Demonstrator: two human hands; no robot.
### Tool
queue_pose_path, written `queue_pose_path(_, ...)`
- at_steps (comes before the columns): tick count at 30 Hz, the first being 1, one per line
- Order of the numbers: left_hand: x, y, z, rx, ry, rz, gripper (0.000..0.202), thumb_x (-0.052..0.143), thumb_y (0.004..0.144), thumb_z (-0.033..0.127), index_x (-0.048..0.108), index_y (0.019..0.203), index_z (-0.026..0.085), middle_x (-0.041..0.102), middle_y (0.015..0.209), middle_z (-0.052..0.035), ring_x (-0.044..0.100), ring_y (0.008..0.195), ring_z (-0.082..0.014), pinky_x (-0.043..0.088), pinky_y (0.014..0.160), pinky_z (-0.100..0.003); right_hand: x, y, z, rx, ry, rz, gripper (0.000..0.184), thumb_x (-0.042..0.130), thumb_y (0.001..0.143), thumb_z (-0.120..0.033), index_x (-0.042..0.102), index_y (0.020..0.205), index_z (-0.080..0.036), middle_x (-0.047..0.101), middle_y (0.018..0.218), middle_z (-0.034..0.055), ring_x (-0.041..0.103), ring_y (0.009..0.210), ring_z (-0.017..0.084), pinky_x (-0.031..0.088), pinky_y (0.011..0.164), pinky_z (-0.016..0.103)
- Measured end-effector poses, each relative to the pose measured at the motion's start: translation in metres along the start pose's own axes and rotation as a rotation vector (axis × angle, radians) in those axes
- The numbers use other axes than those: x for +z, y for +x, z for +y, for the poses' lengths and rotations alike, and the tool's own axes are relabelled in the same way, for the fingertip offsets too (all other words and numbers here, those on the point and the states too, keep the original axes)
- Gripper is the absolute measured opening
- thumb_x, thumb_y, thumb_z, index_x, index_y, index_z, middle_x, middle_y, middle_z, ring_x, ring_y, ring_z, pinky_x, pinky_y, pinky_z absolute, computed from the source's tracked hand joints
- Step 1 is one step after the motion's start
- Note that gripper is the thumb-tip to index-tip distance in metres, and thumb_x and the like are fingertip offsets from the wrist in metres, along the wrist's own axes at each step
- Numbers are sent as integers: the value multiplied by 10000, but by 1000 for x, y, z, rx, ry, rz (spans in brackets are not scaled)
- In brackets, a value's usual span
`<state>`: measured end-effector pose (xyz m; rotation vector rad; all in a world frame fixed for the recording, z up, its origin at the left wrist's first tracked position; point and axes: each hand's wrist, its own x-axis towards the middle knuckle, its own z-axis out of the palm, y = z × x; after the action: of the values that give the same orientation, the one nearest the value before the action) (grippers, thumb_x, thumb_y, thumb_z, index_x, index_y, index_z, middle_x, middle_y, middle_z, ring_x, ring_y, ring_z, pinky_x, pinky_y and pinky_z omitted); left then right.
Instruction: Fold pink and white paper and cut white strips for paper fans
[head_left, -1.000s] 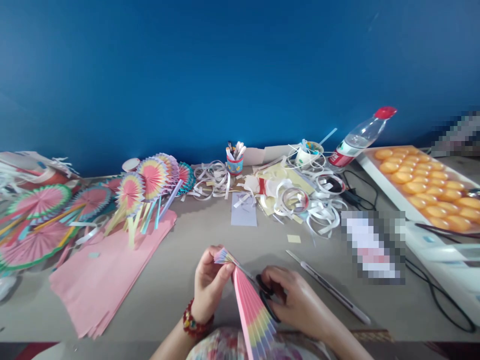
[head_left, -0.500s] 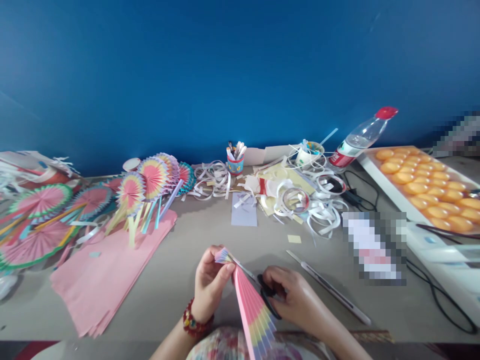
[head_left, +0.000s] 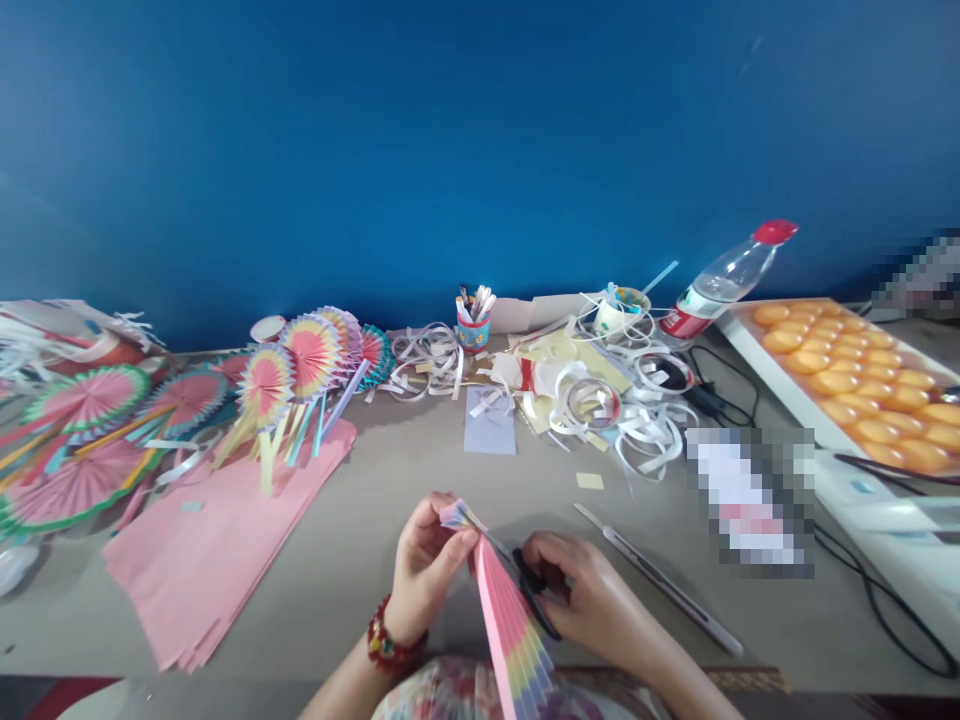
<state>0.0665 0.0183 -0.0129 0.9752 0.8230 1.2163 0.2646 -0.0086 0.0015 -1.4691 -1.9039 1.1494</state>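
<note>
Near the table's front edge, my left hand (head_left: pixel 429 560) pinches a pleated paper fan (head_left: pixel 511 630) close to its narrow upper end. The fan is pink, shading to yellow and purple, and its wide part hangs down toward my lap. In my right hand (head_left: pixel 585 592) are black-handled scissors (head_left: pixel 534 592), fingers closed round the handles. The blades point up and left, lying against the fan beside my left fingertips. Whether the blades are parted, I cannot make out. A utility knife (head_left: pixel 667 580) lies on the table just right of my right hand.
Pink paper sheets (head_left: pixel 225 560) lie left, beneath several finished paper fans (head_left: pixel 311 355). Further back stand a pen cup (head_left: pixel 473 333) and a tilted plastic bottle (head_left: pixel 724 285) amid curled paper strips (head_left: pixel 649 435). A tray of orange domes (head_left: pixel 840 370) and a black cable (head_left: pixel 874 590) occupy the right.
The fan's upper end and my left fingers have shifted slightly to the right. My right hand stays almost in place with the scissors; the table looks the same.
</note>
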Motion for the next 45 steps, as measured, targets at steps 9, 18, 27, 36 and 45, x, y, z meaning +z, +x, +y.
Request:
queue_pose_path(9,-2,0,-2,-23,-6,2,207,692,859,302,532,820,177,548,691,24,498,557,-76,434,533,-166,-1,0,3,-6,20,12,199,460,553,-82,371,657,-226,414,603,-60,403,568,114,280,533,215)
queue_pose_path(18,3,1,1,-20,8,-10,213,696,856,318,540,830,176,560,696,21,514,549,-79,445,539,-180,0,3,1,1,21,-9,205,465,568,-69,406,684,-227,420,611,-66,403,561,110,276,527,215)
queue_pose_path(27,4,1,1,-39,3,-5,235,710,841,329,531,815,178,568,686,19,515,544,-83,445,525,-179,1,2,3,12,46,29,200,465,559,-84,374,665,-228,438,612,-55,420,571,120,294,532,213)
queue_pose_path(36,1,1,-5,-50,-33,46,185,694,862,309,579,889,167,560,700,15,505,577,-78,451,547,-172,-6,9,24,139,-309,226,191,612,778,-338,461,738,-228,566,674,-9,557,645,176,334,574,242)
queue_pose_path(45,-6,4,-16,-100,-114,184,270,805,744,321,671,931,179,626,831,-26,560,730,-122,487,677,-198,-21,13,35,183,-567,383,102,584,816,-290,502,818,-227,615,718,-9,591,602,162,272,538,237)
